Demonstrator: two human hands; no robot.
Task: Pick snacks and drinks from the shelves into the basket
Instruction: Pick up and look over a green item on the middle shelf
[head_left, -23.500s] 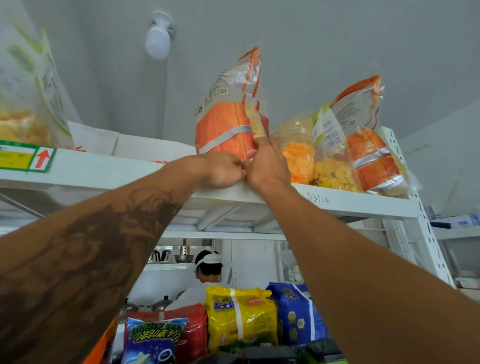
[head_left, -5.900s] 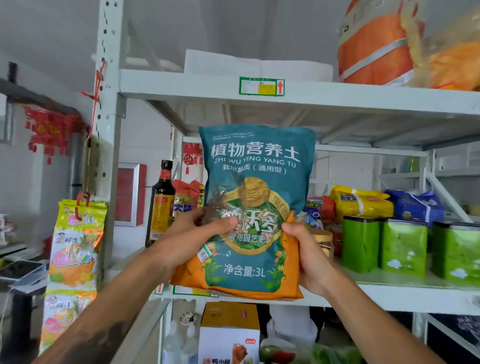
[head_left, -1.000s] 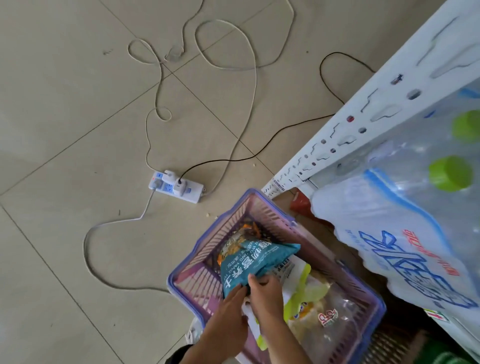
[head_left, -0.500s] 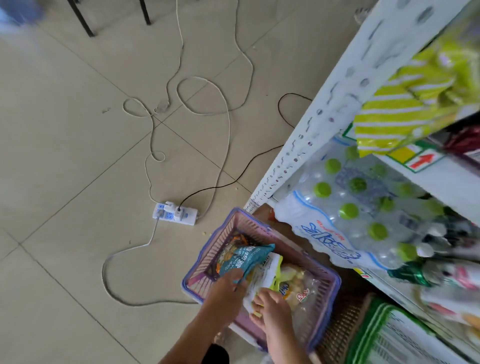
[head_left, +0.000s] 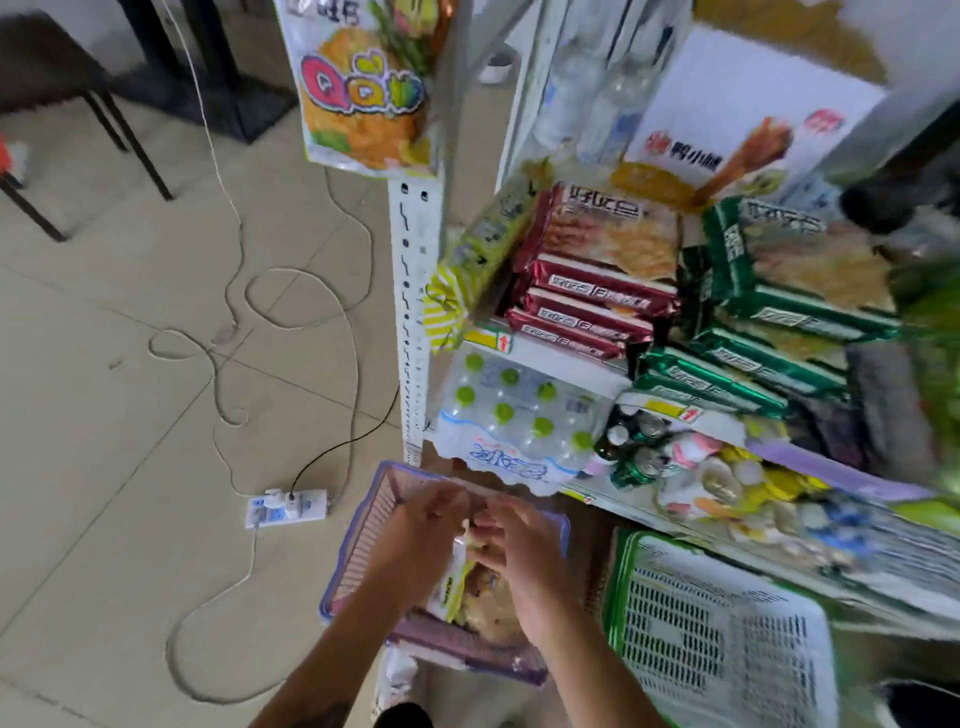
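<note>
Both hands are over the purple basket (head_left: 358, 545), which sits on the floor at 6 o'clock of the frame, just in front of the white shelf upright (head_left: 414, 322). Left hand (head_left: 415, 540) has its fingers loosely extended, tips at the top edge of a clear snack bag (head_left: 470, 592); whether they pinch it is blurred, cannot tell. Right hand (head_left: 519, 556) has its fingers slightly spread and bent, thumb side meeting the left fingertips over the same bag; grip is also unclear. The snack bag lies inside the basket, yellow-green edge at 9 o'clock of the brown contents, mostly hidden under the hands. At 12 o'clock of the basket is a shrink-wrapped water bottle pack (head_left: 511, 421) with green caps on the bottom shelf. Above that is a stack of red biscuit packs (head_left: 587, 296), with green biscuit packs (head_left: 758, 332) at its 3 o'clock. A green-and-white basket (head_left: 717, 629) stands just beside the purple one at 3 o'clock. A power strip (head_left: 287, 508) lies on the tile at 9 o'clock of the basket, with cables looping toward 11 o'clock. A yellow chip bag (head_left: 363, 88) hangs from the upright at the top of the frame.
</note>
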